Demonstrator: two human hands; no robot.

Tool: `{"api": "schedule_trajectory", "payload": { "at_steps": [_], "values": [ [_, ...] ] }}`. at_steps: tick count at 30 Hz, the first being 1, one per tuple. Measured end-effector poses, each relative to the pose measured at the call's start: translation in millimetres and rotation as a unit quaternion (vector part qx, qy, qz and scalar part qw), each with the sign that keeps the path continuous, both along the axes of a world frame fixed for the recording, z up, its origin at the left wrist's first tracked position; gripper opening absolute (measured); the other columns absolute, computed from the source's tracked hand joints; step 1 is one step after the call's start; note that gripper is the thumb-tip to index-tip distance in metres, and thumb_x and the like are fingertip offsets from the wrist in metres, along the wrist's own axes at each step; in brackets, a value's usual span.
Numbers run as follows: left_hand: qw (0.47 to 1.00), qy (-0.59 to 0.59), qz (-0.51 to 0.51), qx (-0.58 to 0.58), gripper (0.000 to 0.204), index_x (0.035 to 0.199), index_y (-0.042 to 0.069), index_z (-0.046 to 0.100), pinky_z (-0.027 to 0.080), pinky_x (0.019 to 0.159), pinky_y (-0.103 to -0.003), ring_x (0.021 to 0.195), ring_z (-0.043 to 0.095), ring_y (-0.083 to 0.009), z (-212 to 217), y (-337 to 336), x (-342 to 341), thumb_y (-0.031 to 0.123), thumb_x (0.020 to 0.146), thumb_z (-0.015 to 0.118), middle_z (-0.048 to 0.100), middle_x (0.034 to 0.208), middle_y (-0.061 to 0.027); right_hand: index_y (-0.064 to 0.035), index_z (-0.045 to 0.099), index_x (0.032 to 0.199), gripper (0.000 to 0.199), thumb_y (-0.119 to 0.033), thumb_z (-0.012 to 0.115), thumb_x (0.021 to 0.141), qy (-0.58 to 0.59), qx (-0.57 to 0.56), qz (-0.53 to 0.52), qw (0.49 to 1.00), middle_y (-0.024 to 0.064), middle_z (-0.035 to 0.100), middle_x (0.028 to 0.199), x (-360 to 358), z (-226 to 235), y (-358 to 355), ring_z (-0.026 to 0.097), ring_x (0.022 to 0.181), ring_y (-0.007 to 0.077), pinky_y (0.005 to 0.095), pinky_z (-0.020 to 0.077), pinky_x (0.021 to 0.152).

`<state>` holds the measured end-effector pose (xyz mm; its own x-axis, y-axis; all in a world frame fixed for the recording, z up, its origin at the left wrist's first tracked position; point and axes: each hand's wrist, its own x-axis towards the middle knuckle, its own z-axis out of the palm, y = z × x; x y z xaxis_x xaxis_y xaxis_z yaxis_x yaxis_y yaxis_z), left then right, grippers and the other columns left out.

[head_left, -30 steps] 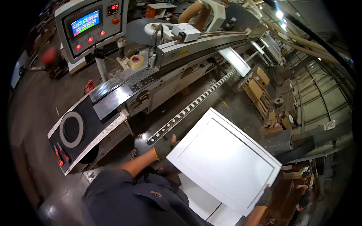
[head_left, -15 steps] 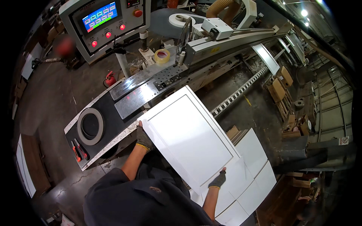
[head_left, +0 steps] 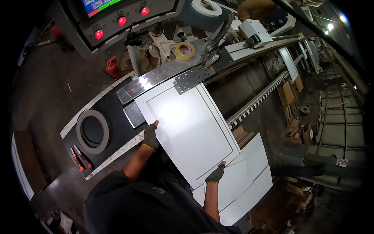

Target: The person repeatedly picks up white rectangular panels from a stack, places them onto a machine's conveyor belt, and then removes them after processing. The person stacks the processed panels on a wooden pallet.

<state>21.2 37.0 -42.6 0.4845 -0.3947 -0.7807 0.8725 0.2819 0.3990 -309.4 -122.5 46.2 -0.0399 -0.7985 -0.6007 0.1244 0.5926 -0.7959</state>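
A white cabinet door panel [head_left: 187,132] with a grooved border lies partly on the machine's feed end. Its far edge is against the long metal guide [head_left: 156,76], and a corner passes beneath the perforated metal plate [head_left: 191,81]. My left hand [head_left: 150,136], in a dark fingerless glove, grips the panel's left edge with the thumb on top. At the near right end, my right hand [head_left: 215,173], gloved alike, holds the edge, its thumb over the face. The fingers beneath the panel are hidden. Below the near end stand stacked white panels [head_left: 249,167].
On the dark machine table [head_left: 117,113] lie a grey edge-band coil [head_left: 80,130] and two utility knives [head_left: 82,158]. A tape roll [head_left: 184,51] sits beyond the guide. A control panel [head_left: 128,27] with lit red knobs stands at far left. A roller rail [head_left: 259,99] runs off rightward.
Both hands have moved the door panel away from me, onto the metal bed and up to the guide. My view has shifted closer to the machine.
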Motion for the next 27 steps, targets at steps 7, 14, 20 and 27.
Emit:
{"api": "schedule_trajectory", "payload": {
  "at_steps": [7, 14, 20, 27],
  "values": [
    [0.996, -0.034, -0.020, 0.080, 0.056, 0.124, 0.004, 0.051, 0.041, 0.098, -0.035, 0.109, 0.049, -0.0164, 68, -16, 13, 0.041, 0.087, 0.071, 0.057, 0.116, -0.0065, -0.0068, 0.057, 0.122, 0.054, -0.053, 0.048, 0.096, 0.088, 0.004, 0.032, 0.996, 0.0094, 0.062, 0.119, -13, -26, -13, 0.057, 0.111, 0.0268, 0.0428, 0.0443, 0.101],
    [0.988, -0.138, 0.002, 0.064, 0.043, 0.132, 0.004, 0.045, 0.044, 0.089, -0.029, 0.098, 0.052, -0.0132, 50, -25, 12, 0.018, 0.095, 0.062, 0.058, 0.114, -0.0026, -0.0093, 0.058, 0.117, 0.047, -0.051, 0.046, 0.098, 0.093, 0.002, -0.005, 0.996, 0.0076, 0.062, 0.116, -16, -39, -19, 0.057, 0.111, 0.0243, 0.0422, 0.0423, 0.102],
    [0.989, -0.086, -0.017, 0.117, 0.035, 0.126, 0.003, 0.048, 0.042, 0.084, -0.028, 0.089, 0.047, -0.0114, 58, -46, 17, 0.018, 0.096, 0.060, 0.054, 0.101, 0.0012, -0.0096, 0.058, 0.116, 0.051, -0.055, 0.046, 0.096, 0.118, 0.025, -0.013, 0.993, 0.0074, 0.063, 0.115, -3, -37, -34, 0.057, 0.111, 0.0245, 0.0409, 0.0443, 0.099],
    [0.984, -0.087, -0.062, 0.142, 0.038, 0.123, 0.003, 0.047, 0.045, 0.082, -0.032, 0.093, 0.050, -0.0170, 56, -77, 16, 0.025, 0.096, 0.060, 0.056, 0.108, -0.0050, -0.0087, 0.057, 0.117, 0.052, -0.055, 0.048, 0.095, 0.118, 0.038, -0.038, 0.992, 0.0095, 0.062, 0.116, -28, -57, -67, 0.058, 0.109, 0.0257, 0.0417, 0.0465, 0.097]
  ]
}}
